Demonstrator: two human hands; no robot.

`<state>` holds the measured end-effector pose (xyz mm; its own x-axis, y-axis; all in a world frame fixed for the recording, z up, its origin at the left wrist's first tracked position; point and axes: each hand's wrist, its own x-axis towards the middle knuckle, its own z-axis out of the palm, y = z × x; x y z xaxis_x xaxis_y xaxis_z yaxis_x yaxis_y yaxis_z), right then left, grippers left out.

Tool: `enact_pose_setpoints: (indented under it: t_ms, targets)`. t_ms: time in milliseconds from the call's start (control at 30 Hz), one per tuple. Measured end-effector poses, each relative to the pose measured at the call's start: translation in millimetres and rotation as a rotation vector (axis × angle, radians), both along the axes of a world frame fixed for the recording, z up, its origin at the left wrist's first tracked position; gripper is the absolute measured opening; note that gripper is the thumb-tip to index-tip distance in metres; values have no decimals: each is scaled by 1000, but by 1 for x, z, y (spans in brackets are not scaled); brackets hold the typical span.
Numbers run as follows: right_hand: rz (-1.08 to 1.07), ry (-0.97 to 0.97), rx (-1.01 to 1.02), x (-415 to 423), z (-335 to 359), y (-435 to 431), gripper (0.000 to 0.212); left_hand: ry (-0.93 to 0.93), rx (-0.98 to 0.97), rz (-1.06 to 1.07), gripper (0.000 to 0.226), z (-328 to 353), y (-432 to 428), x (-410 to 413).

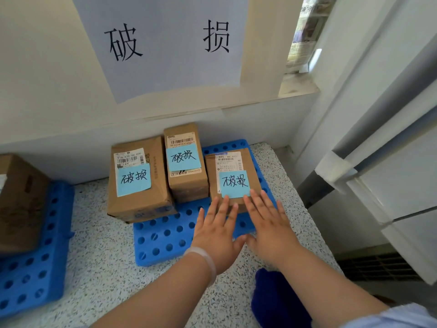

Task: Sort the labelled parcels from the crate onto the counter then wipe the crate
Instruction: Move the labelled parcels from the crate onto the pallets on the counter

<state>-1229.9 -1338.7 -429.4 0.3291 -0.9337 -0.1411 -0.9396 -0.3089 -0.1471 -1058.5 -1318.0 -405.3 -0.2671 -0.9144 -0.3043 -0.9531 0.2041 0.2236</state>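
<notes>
Cardboard parcel (233, 166) on perforated mat (163, 240) touches flat left hand (216, 233) and right hand (268, 228).

Three parcels sit in a row on a mat (163, 237) at the back of the bench (99, 233), against the wall under a sign (165, 43). The left parcel (139, 181) overhangs the mat's left edge, the middle parcel (186, 166) stands just beside it and farther back, and the right parcel (233, 171) lies to its right. My left hand (216, 235) and right hand (269, 230) lie side by side before the right parcel, flat fingers on its near edge. Far left, a second mat (30, 275) carries a fourth parcel (21, 202).
</notes>
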Motion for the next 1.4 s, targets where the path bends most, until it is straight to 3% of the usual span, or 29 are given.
enact_pose_setpoints:
  t_ms: [333, 500, 767, 967, 1167, 1400]
  targets:
    - [42, -62, 16, 5, 0, -33, 100, 74, -72, 57, 78, -12, -22, 1]
    - [48, -140, -20, 6, -1, -19, 88, 143, -167, 68, 73, -20, -10, -2]
    - [76, -147, 23, 12, -2, -27, 86, 189, -43, 108, 75, 2, -23, 2]
    - [82, -118, 129, 16, 22, -39, 98, 211, 40, 126, 76, 12, -40, 5]
    - [-84, -138, 30, -1, 42, 11, 96, 182, 32, 102, 64, 30, -3, 4]
    - [-296, -132, -43, -32, 69, 106, 98, 173, -69, -28, 67, 51, 53, -32]
